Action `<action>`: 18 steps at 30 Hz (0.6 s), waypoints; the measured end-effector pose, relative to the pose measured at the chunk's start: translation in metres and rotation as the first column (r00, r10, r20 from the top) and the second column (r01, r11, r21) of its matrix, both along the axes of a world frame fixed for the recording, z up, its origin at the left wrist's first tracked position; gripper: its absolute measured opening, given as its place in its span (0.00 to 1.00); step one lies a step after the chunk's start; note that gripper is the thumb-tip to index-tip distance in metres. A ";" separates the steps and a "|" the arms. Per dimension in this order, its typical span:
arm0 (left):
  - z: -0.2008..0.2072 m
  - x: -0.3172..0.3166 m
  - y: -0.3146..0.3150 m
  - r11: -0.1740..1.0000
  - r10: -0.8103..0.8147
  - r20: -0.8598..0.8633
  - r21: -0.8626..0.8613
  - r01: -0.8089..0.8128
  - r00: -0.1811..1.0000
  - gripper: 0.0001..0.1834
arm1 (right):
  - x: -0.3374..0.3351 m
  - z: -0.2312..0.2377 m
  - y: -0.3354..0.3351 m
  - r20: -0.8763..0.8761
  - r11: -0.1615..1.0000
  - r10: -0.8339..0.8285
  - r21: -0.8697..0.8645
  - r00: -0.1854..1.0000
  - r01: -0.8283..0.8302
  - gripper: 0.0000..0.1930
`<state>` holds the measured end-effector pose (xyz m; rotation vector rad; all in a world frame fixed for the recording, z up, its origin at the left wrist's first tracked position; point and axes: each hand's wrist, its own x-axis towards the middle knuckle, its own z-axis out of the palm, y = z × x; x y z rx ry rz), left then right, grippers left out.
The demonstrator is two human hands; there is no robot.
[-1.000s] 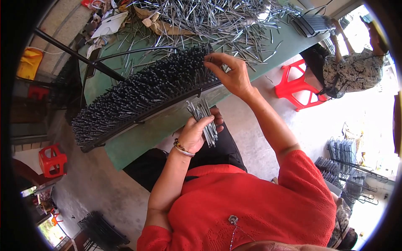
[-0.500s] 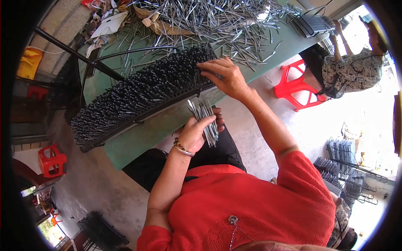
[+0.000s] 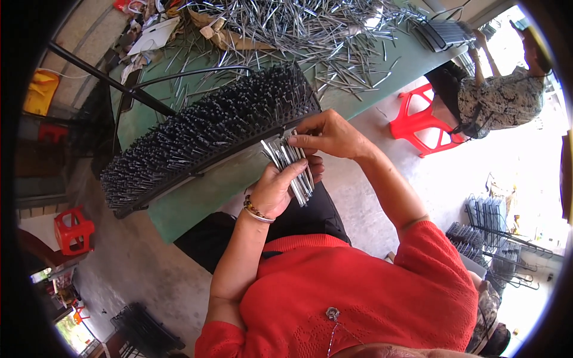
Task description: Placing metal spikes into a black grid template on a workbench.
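Note:
A bundle of thin metal rods [image 3: 289, 167] lies in my left hand [image 3: 276, 190], clasped between thumb and fingers. My right hand [image 3: 332, 135] is at the upper end of that bundle, its thumb and fingers pinched together on the rod ends. Just beyond both hands stands a long, curved black frame [image 3: 262, 134], packed with dense rows of dark upright rods [image 3: 203, 119]. Its right end, close to my right hand, shows bare holes. The frame rests tilted on the green table [image 3: 191, 209], along its near edge.
A large heap of loose metal rods [image 3: 298, 30] covers the table's far side. A black bar [image 3: 113, 80] crosses at the left. Another person [image 3: 501, 98] works at the right, by a red stool [image 3: 415, 122]. Wire racks [image 3: 489, 232] stand on the floor at right.
My right hand has drawn back from the right end of the black frame, down to the rod bundle. My left hand keeps hold of the bundle nearly in place.

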<state>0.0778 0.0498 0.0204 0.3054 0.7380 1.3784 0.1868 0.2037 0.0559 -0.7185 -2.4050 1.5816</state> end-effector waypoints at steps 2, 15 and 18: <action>0.000 0.003 0.001 1.000 -0.001 -0.036 -0.004 0.001 0.999 0.16 | 0.003 -0.005 0.001 0.061 0.992 0.040 -0.118 0.997 -0.032 0.12; -0.004 0.008 0.013 0.986 0.122 -0.108 -0.098 -0.132 0.987 0.12 | 0.006 0.008 0.026 -0.057 0.936 -0.269 -0.249 0.961 0.247 0.13; -0.006 0.007 0.012 0.979 0.125 -0.094 -0.150 -0.138 0.988 0.11 | 0.004 0.008 0.036 -0.273 0.933 -0.361 -0.096 0.892 0.348 0.12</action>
